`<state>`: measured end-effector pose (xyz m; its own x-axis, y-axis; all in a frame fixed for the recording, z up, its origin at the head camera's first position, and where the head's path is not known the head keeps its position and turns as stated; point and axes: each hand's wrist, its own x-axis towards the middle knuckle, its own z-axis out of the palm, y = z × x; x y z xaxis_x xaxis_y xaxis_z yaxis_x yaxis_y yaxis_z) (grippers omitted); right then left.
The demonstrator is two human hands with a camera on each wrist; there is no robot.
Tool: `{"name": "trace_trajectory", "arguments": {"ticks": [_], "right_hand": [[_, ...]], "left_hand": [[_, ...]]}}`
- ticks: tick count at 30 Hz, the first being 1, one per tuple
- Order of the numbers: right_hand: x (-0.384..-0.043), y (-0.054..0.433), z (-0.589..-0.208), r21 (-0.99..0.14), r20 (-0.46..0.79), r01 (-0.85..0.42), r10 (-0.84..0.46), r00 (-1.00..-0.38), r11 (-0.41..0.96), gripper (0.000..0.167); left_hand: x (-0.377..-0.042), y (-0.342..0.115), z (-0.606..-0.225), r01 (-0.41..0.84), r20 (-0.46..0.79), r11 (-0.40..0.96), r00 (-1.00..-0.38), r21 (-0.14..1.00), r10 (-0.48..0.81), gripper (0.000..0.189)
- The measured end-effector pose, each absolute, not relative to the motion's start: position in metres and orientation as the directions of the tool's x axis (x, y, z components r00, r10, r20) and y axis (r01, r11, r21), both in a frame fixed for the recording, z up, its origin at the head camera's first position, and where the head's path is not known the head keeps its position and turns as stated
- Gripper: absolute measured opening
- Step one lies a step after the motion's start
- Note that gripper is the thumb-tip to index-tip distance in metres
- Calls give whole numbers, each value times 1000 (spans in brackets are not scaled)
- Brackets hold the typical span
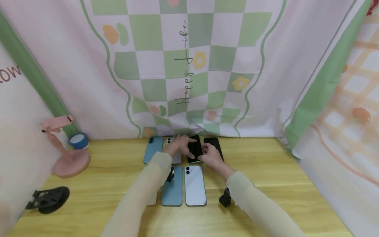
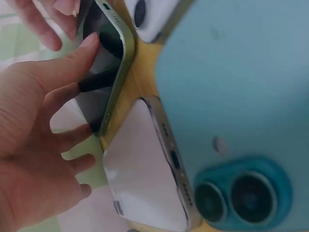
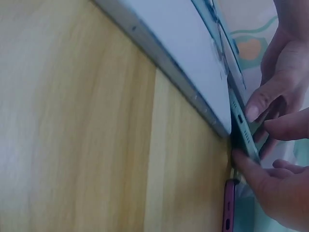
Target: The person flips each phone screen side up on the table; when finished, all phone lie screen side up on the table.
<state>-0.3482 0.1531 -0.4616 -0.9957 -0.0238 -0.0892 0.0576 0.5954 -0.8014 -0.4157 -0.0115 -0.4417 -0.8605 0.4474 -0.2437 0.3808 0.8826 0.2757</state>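
Note:
A green-edged smartphone (image 1: pixel 194 149), dark screen up, lies between both hands in the back row. My left hand (image 1: pixel 181 144) is spread over it; in the left wrist view, the thumb (image 2: pixel 79 60) reaches over the screen and the other fingers extend along one side. At its near right corner, my right hand (image 1: pixel 212 157) pinches the phone; the right wrist view has one finger over the screen and another digit at the bottom edge. Left of it, a pale smartphone (image 1: pixel 177 159) sits partly under the left hand. A dark-screened smartphone (image 1: pixel 214 142) lies partly behind the right hand.
A blue smartphone (image 1: pixel 154 149) ends the back row at left. Nearer are a second blue smartphone (image 1: pixel 174 192), a white one (image 1: pixel 194 186), and another mostly behind the left sleeve. A pink lamp (image 1: pixel 71 161), blue-topped round container (image 1: pixel 79 141) and black stand (image 1: pixel 51 199) stand left; a curtain hangs behind.

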Motion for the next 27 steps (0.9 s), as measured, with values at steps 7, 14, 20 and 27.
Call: {"name": "trace_trajectory", "arguments": {"ticks": [7,14,20,27], "right_hand": [[-344,144,-455,-783,-167,112,-34,-985,612,79],[-345,136,-449,-721,-221,125,-55,-974,682,80],[-344,132,-446,-687,-271,119,-101,-957,717,79],[-342,127,-445,-583,-146,-7,-114,-983,812,64]], "left_hand": [[-411,-15,-444,389,-265,895,-859,218,438,83],[-408,-15,-447,376,-258,906,-871,197,417,80],[-408,-16,-449,354,-257,905,-875,236,409,77],[-418,-27,-453,374,-186,879,-880,295,437,71]]}}
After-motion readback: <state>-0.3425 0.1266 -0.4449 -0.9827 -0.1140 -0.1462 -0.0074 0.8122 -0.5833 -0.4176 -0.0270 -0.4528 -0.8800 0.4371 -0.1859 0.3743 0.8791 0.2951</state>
